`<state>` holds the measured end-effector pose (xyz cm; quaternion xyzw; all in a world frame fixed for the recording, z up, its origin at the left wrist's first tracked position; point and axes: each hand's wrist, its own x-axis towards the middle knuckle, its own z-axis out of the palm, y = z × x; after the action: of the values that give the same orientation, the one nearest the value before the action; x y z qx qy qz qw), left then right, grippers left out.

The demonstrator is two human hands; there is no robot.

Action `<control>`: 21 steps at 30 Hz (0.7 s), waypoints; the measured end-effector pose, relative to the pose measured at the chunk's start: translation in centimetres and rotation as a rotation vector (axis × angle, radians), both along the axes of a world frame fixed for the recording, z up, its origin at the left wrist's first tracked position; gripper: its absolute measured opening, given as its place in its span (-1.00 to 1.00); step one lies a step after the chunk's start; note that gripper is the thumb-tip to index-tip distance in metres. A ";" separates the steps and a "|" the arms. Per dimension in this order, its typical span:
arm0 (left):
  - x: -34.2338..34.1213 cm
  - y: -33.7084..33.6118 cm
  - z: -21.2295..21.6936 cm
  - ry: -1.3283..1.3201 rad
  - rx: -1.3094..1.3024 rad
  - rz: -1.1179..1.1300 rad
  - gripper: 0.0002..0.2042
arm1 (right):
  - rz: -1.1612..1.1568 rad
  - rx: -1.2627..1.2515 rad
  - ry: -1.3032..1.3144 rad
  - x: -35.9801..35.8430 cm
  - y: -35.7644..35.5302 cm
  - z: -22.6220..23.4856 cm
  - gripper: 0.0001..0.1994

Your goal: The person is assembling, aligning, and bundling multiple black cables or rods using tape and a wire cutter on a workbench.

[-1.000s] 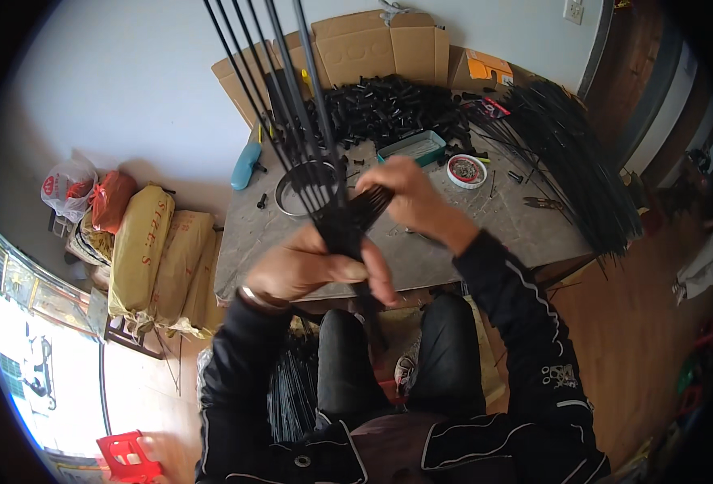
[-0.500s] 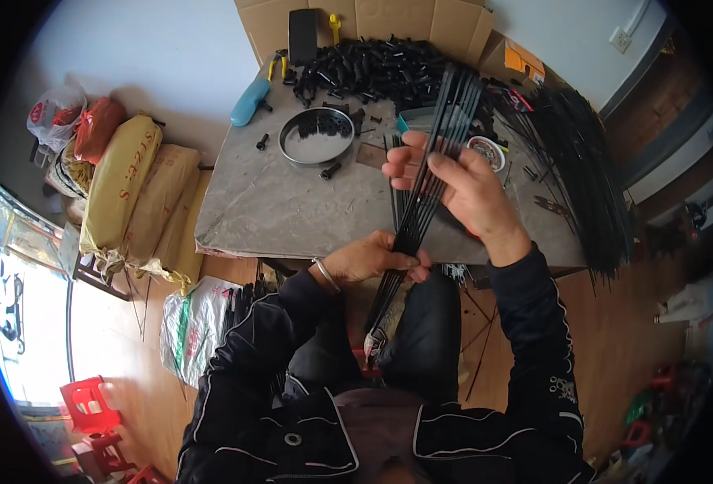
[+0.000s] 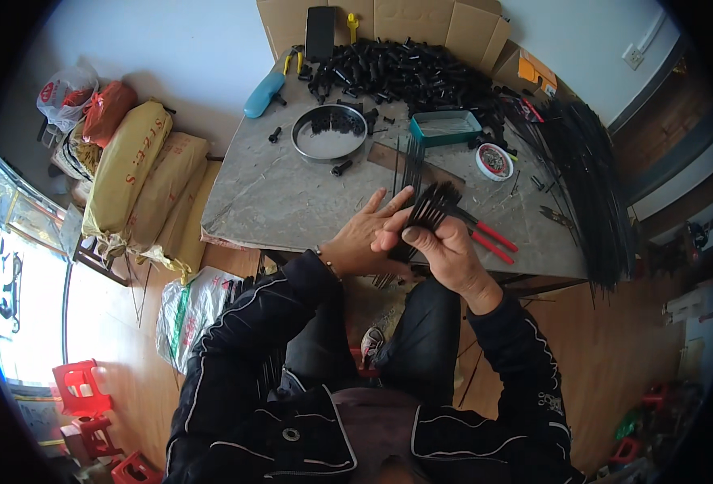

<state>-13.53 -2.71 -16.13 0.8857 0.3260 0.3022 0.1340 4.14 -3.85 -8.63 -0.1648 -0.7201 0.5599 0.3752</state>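
Note:
A bundle of thin black rods (image 3: 429, 208) is gripped in my right hand (image 3: 453, 256), thumb across it, close to the table's front edge. Its upper ends fan out toward me; its lower part is mostly hidden by my hands. Beside it on the left, my left hand (image 3: 363, 240) has its fingers stretched out and apart, against or very near the bundle. More thin black rods (image 3: 410, 161) lie on the table just beyond my hands. To the right of my right hand is a red-handled tool (image 3: 495, 239), its head partly hidden.
On the grey table (image 3: 252, 206) stand a round metal bowl (image 3: 328, 155), a teal tray (image 3: 445, 129) and a small white tub (image 3: 494, 164). Black parts (image 3: 409, 73) are heaped at the back. Long black rods (image 3: 586, 185) cover the right side. Sacks (image 3: 127, 177) stand left.
My right hand has come down and nearer with the rods, whose ends now point toward me. My left hand has loosened its grip and spread its fingers. The view has shifted slightly.

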 end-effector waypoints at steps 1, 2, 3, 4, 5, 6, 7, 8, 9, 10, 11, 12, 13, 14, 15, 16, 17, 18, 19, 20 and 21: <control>-0.1 -0.1 -0.2 0.057 -0.001 0.008 0.10 | 0.012 -0.002 0.015 0.1 0.1 -0.3 -0.80; -0.4 -0.1 -0.1 0.115 -0.001 0.018 0.10 | 0.012 0.007 0.015 0.1 0.1 -0.3 -0.80; -0.7 -0.3 1.0 0.113 -0.006 0.042 0.13 | -0.002 0.015 0.011 0.2 0.1 -0.3 -0.84; -1.3 -0.2 1.3 0.113 0.000 0.040 0.13 | -0.014 0.024 0.008 0.3 0.1 -0.3 -0.86; -2.3 -0.2 1.5 -0.011 -0.135 0.019 0.15 | -0.014 0.031 0.010 0.3 0.1 -0.4 -0.86; -2.9 0.2 1.4 -0.140 -0.271 -0.009 0.16 | -0.029 0.026 -0.011 0.4 0.3 -0.8 -0.83; -3.1 0.2 2.8 -0.141 -0.262 -0.018 0.16 | -0.044 0.026 -0.029 0.7 0.5 -0.8 -0.80; -3.4 0.0 4.5 -0.352 -0.433 -0.138 0.08 | -0.052 0.035 -0.033 0.9 0.5 -0.4 -0.80; -3.7 -0.7 6.8 -0.556 -0.603 -0.247 -0.01 | -0.059 0.058 -0.068 0.8 0.2 0.3 -0.80; -3.3 -1.5 9.2 -0.554 -0.597 -0.247 -0.01 | -0.067 0.079 -0.108 0.7 0.1 0.6 -0.80; -2.1 -2.3 11.6 -0.649 -0.757 -0.230 -0.17 | -0.091 0.094 -0.103 0.8 0.3 -0.3 -0.86; -0.8 -2.7 12.6 -0.744 -0.919 -0.210 -0.32 | -0.095 0.099 -0.107 0.8 0.2 -0.6 -0.86; 0.3 -3.0 12.5 -0.838 -0.787 -0.215 -0.60 | -0.150 0.106 -0.099 0.4 0.1 -0.5 -0.85; 0.8 -3.1 12.1 -0.838 -0.774 -0.212 -0.60 | -0.205 0.113 -0.091 0.1 0.2 -0.4 -0.84; 1.3 -2.8 11.3 -0.829 -0.668 -0.177 -0.67 | -0.130 0.047 -0.019 0.1 0.8 -0.4 -0.75; 1.4 -2.7 10.9 -0.820 -0.565 -0.136 -0.73 | -0.132 0.055 -0.022 0.4 1.5 0.5 -0.75; 1.4 -3.0 11.1 -0.836 -0.558 -0.115 -0.79 | 0.054 0.021 -0.308 1.3 2.6 2.0 -0.72; 1.2 -2.5 10.3 -0.840 -0.565 -0.114 -0.79 | 0.242 -0.028 -0.592 2.2 4.4 2.4 -0.68; 1.4 -2.4 10.7 -0.767 -0.452 -0.115 -0.78 | 0.290 0.125 -0.616 3.5 7.3 2.2 -0.63; 1.3 -2.4 10.9 -0.690 -0.338 -0.099 -0.77 | 0.184 -0.007 -0.581 4.0 10.0 1.8 -0.64; 1.0 -2.4 10.2 -0.696 -0.389 -0.083 -0.77 | 0.094 -0.146 -0.538 3.8 13.1 0.3 -0.65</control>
<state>-12.55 -5.11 -5.90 0.7008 0.2764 0.5111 0.4138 7.95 9.27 -8.30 -0.3003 -0.7584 0.5635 0.1314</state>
